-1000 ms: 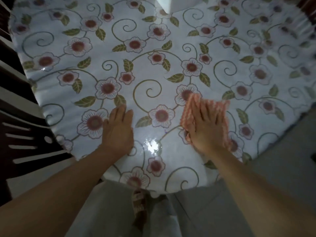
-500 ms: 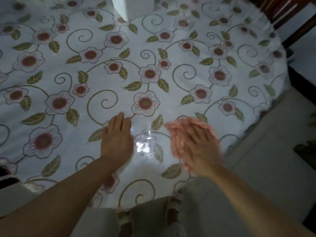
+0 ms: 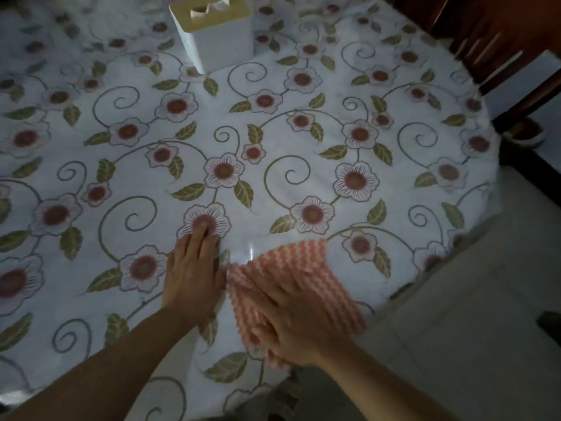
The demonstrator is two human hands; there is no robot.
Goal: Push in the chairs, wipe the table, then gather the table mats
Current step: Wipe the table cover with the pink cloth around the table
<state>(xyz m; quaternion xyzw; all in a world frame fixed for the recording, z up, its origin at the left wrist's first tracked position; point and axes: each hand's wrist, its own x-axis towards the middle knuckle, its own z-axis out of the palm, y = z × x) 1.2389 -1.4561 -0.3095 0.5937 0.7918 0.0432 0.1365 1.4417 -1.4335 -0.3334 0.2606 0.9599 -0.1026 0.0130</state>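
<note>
A round table [image 3: 303, 86] wears a glossy white cover printed with red flowers and green leaves. My left hand [image 3: 194, 275] lies flat on the cover near the front edge, fingers straight. Just to its right, my right hand [image 3: 291, 323] presses flat on a pink-and-white striped cloth [image 3: 303, 268] spread on the table. The right hand is blurred. The two hands nearly touch. No table mats are in view.
A white tissue box [image 3: 221, 38] with a tan lid stands at the far middle of the table. A dark wooden chair [image 3: 498, 34] stands at the far right beside the table's edge. Pale floor tiles [image 3: 485, 299] lie to the right.
My right hand has slid the cloth leftward along the front edge until it sits next to my left hand. The view has swung right, bringing the tissue box and chair into sight.
</note>
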